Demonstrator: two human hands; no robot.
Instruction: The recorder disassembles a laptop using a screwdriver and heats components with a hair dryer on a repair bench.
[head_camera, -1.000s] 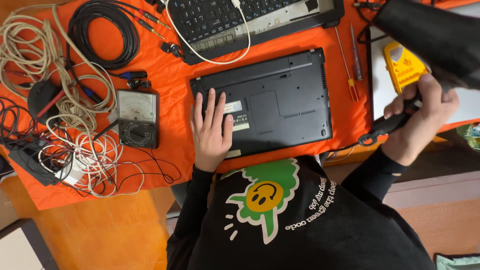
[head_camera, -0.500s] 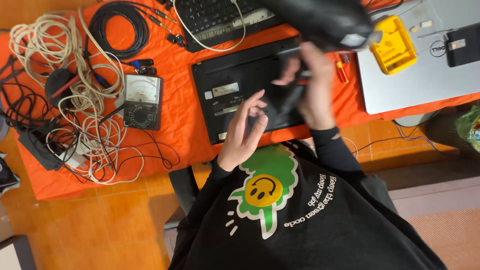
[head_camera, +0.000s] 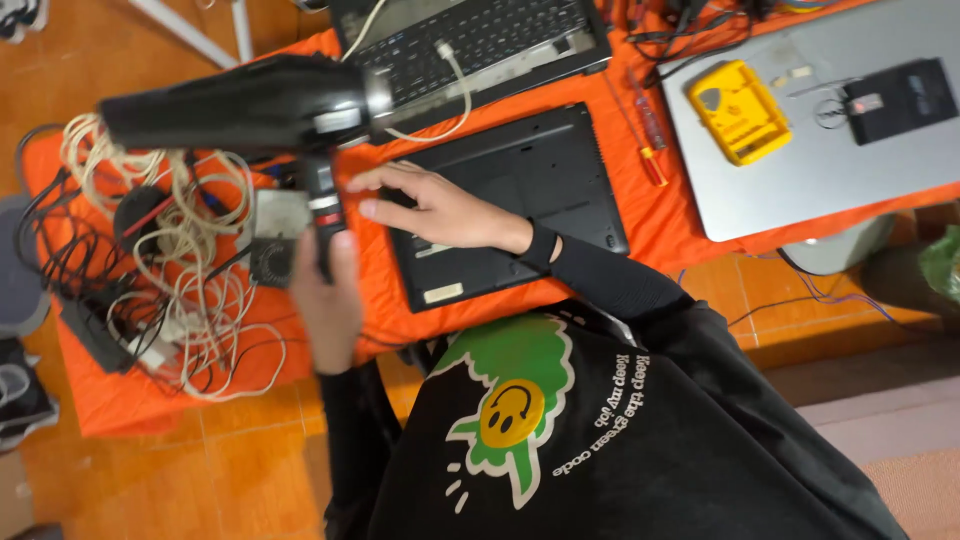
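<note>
The left hand (head_camera: 325, 300) holds a black heat gun (head_camera: 240, 108) by its handle, its grip wrapped tight around the handle's lower end, thumb up along it. The gun's barrel lies level and points to the picture's left, hanging above the orange cloth (head_camera: 640, 215) that covers the desk. The handle hangs in front of a grey meter (head_camera: 275, 235) with a round dial, which lies on the cloth beside a tangle of white cord (head_camera: 190, 250) and black cables (head_camera: 70, 250).

The right hand (head_camera: 440, 205) lies flat on the black laptop (head_camera: 530, 185), which rests underside up on the cloth. Its grip is spread, fingers stretched toward the laptop's left edge and pinching nothing; the fingertips come near the gun's handle but whether they touch it cannot be told. The black sleeve crosses the laptop's near edge.

Past the upturned laptop lies a second one (head_camera: 480, 40) with its keyboard showing and a white cable (head_camera: 455, 80) trailing over the keys. To the right of the black laptop, two screwdrivers (head_camera: 645, 130) with red handles lie on the cloth. Farther right a silver laptop (head_camera: 830, 150) lies closed, with a yellow case (head_camera: 737, 108) and a small black box (head_camera: 900, 95) on its lid. The person wears a black shirt with a green and yellow print. The floor (head_camera: 150, 480) below the desk is orange-brown tile.
</note>
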